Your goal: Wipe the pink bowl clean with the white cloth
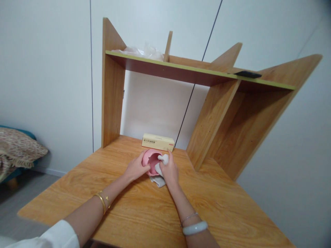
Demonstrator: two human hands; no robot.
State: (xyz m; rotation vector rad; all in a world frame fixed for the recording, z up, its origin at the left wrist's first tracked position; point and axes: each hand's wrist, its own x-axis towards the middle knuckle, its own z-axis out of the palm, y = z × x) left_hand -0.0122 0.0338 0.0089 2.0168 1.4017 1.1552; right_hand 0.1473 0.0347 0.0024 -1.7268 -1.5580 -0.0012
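Note:
A pink bowl (pixel 154 160) is tilted over the desk, its hollow inside facing me. My left hand (pixel 139 167) grips its left rim, thumb at the near edge and fingers behind. In my right hand (pixel 169 169) is a bunched white cloth (pixel 158 168), pressed at the right side of the bowl's opening. Part of the cloth hangs below the bowl near the desk surface. Some fingers of both hands are hidden behind the bowl and cloth.
Just behind the bowl lies a long cream box (pixel 158 142) with printed writing. The wooden desk (pixel 124 220) carries a shelf unit (pixel 165 69) holding a clear plastic bag (pixel 144 51) and a flat black object (pixel 248 74). A patterned cushion (pixel 22 146) is at far left.

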